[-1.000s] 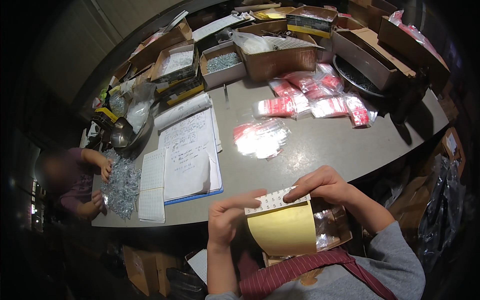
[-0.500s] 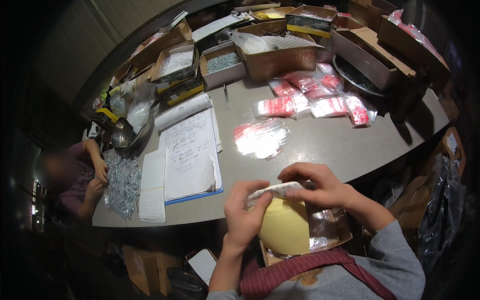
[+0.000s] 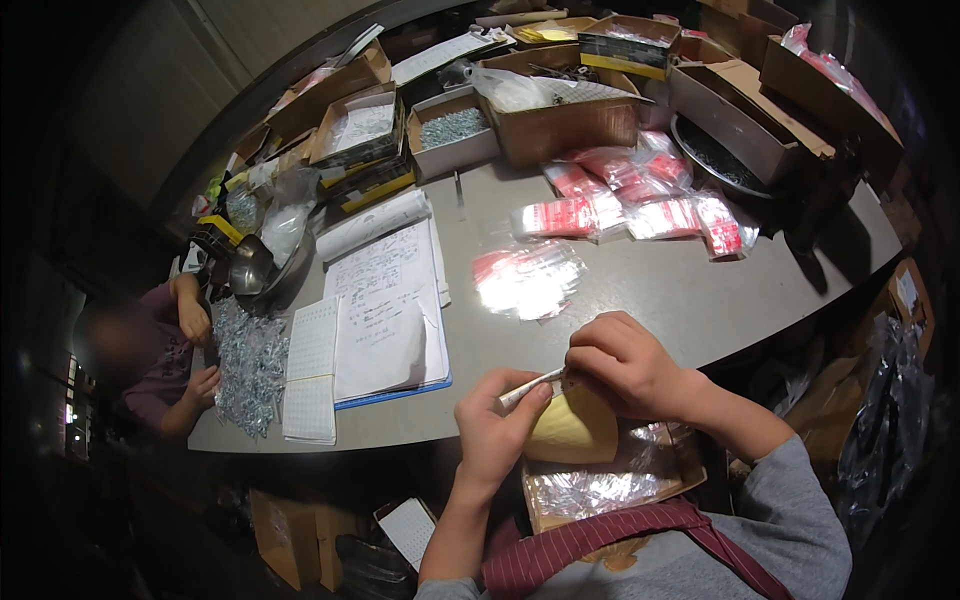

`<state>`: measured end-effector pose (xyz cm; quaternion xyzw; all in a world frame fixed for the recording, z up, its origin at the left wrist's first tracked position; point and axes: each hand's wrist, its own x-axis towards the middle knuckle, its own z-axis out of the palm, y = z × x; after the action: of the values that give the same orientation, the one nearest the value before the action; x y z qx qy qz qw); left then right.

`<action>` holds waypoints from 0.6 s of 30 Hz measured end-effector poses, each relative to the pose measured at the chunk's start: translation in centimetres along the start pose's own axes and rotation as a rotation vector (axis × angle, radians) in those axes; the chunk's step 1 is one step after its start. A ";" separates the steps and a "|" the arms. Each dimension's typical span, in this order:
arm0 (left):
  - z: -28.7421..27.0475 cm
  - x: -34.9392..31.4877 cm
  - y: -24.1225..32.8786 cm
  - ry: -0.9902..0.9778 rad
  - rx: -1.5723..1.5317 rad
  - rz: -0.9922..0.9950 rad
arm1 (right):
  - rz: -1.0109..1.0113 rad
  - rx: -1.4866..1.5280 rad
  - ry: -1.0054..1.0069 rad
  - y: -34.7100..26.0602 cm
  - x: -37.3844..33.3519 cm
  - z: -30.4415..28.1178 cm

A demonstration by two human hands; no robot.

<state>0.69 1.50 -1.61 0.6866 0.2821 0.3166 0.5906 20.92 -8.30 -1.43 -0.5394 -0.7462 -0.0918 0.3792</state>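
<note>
Between my two hands is a label sheet, white and printed on its front, yellow on its backing. My left hand pinches its left end, thumb toward me. At the other end my right hand has its fingers bent and drawn together at the sheet's upper edge; its fingertips are partly hidden. The upper part of the sheet is bent over, and the yellow backing hangs toward me. Below it, at my lap, sits a cardboard box with shiny clear plastic bags inside.
Small clear-and-red bags lie ahead on the table, with more bag packs behind. An open notebook and gridded label sheets lie left. A co-worker's hands are beside bagged metal hardware. Boxes line the back.
My right hand has closed in and risen slightly at the sheet's edge. The sheet is tilted and bent more, with less yellow showing. The co-worker's hands have moved apart.
</note>
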 end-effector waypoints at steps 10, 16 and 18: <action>-0.8 1.0 -0.6 -0.011 -0.044 -0.121 | 0.031 0.034 -0.037 2.2 1.4 0.0; -0.4 1.1 -1.0 0.014 0.075 -0.089 | 0.078 -0.165 -0.128 5.4 3.4 2.4; -0.4 0.8 -1.2 0.018 0.087 -0.074 | -0.034 -0.209 -0.165 5.9 3.3 2.2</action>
<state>0.92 2.56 -2.65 0.6979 0.3261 0.2882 0.5688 24.62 -2.30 -2.33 -0.5691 -0.7702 -0.1305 0.2565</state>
